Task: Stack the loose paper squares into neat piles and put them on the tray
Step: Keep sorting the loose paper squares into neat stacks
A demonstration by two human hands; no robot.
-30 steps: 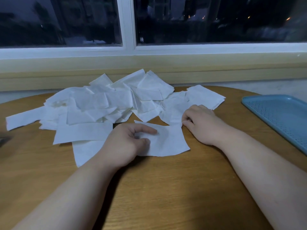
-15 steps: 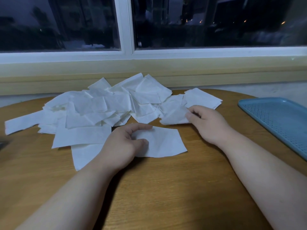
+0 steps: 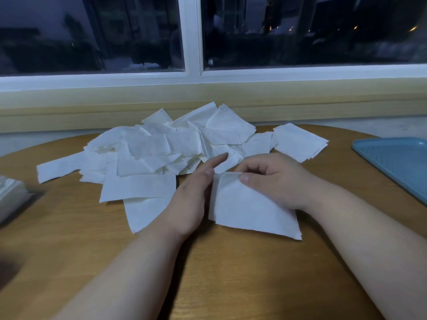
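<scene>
One paper square (image 3: 249,211) is pinched at its top edge by the right hand (image 3: 277,181) and touched at its side by the left hand (image 3: 194,195), whose fingers are kept straight. A heap of loose paper squares (image 3: 161,153) is spread on the wooden worktop (image 3: 231,273) just behind the hands. The blue tray (image 3: 397,162) is set well apart at the right, and a blurry white stack (image 3: 11,190) is seen at the left edge.

Two bare hands are in view: the left hand (image 3: 191,199) and the right hand (image 3: 277,181). The left forearm (image 3: 129,273) and the right forearm (image 3: 369,239) are bare along their visible length. The right thumbnail (image 3: 244,179) is short and plain.
</scene>
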